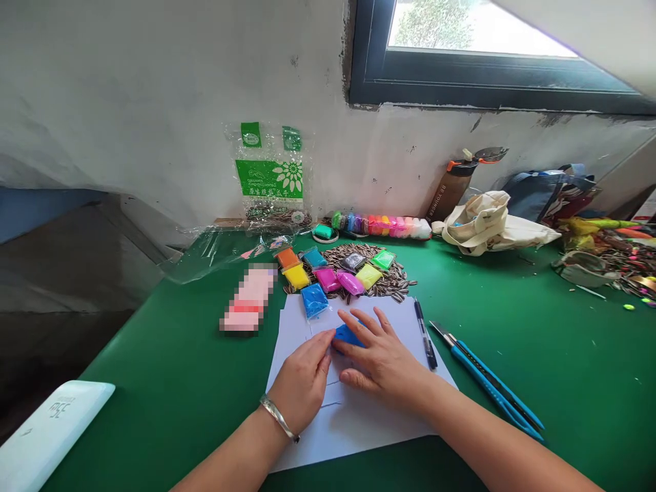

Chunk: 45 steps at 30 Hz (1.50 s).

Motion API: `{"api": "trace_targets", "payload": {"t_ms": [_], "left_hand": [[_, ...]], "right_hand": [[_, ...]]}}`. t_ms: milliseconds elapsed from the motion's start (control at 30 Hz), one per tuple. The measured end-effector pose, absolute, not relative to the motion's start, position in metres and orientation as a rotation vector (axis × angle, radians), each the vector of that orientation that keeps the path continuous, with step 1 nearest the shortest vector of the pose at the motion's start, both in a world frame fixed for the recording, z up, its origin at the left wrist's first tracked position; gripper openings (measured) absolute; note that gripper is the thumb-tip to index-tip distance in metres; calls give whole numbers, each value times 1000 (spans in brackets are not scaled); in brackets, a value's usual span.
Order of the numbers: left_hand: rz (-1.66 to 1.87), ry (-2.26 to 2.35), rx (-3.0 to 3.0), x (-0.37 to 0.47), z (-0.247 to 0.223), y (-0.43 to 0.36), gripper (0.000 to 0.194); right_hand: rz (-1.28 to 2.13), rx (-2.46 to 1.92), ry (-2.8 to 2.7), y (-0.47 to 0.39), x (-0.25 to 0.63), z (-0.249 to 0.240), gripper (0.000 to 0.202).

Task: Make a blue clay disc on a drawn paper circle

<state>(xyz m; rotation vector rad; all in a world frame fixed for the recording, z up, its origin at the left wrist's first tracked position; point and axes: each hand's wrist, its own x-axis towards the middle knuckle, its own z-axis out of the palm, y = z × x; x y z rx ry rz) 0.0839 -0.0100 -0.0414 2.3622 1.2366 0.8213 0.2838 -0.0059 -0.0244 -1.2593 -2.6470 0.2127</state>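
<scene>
A flat piece of blue clay (349, 335) lies on the white paper (394, 410), partly hidden by my fingers. My right hand (376, 355) rests over it with fingers spread. At its left edge, my left hand (306, 372) has its fingers pressed together, the tips touching the clay; a silver bracelet is on that wrist. Pen lines show on the sheet near my hands. Just behind them, a wrapped blue clay packet (314, 299) sits on the paper's top edge.
Colored clay packets (326, 279) lie on sunflower seeds (402, 281). A pen (425, 335) and a blue cutter and scissors (492, 383) are at right. A white device (56, 430) is at left. A bottle (451, 191) and cloth bag (484, 222) stand by the wall.
</scene>
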Motion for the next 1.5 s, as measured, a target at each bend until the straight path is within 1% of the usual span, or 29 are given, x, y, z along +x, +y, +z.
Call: {"api": "trace_targets", "payload": {"t_ms": [167,400,600,767,1033,1333,1500], "left_hand": [[764,1242,2465,85,-43,-11,40],[657,1205,2612,87,-48,-20,41],[583,1164,2661,89,-47,-22,33],[593,1155,2673,91,-46,-21,28],[508,1144,2752,89,-47,-21,35],[610,1154,2726,89,-48,-21,35],[542,1162,2766,89,-48,-20,36]], "right_hand": [[165,-1311,-2594,-5,284,-36,49],[102,-1377,-2516,-1,283,-40,44],[70,-1440,-2483,3,278,-45,40],[83,-1469,-2464,4,276,-48,43],[64,-1552,-2414,2,280,-45,41],[65,-1580,-2349,2,285,-46,40],[59,-1569,-2357,1,288,-48,38]]}}
